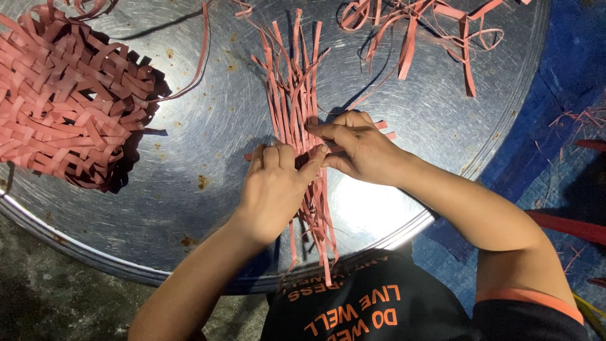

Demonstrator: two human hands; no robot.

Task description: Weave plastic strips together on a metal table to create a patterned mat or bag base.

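A round metal tray (208,126) fills most of the view, resting on a dark floor with blue sheeting (555,113) to the right. One woven mat (69,101) of pink strips lies at the tray's left edge, well apart from the hands. One loose tangle of strips (429,28) lies at the top right. In the middle lies one bundle of long strips (297,95), side by side, running from the tray's top toward the person; the single strips overlap too much to count.

Two hands work at the bundle's middle. The left hand (274,183) lies flat on the strips, fingers pressed down, thumb toward the right. The right hand (360,148) pinches a short cross strip (385,129) between thumb and fingertips, just beside the left thumb.

To weave well here, the lengthwise strips likely need to stay flat and parallel under the left palm while the cross strip goes over and under in turn and is pushed snug.
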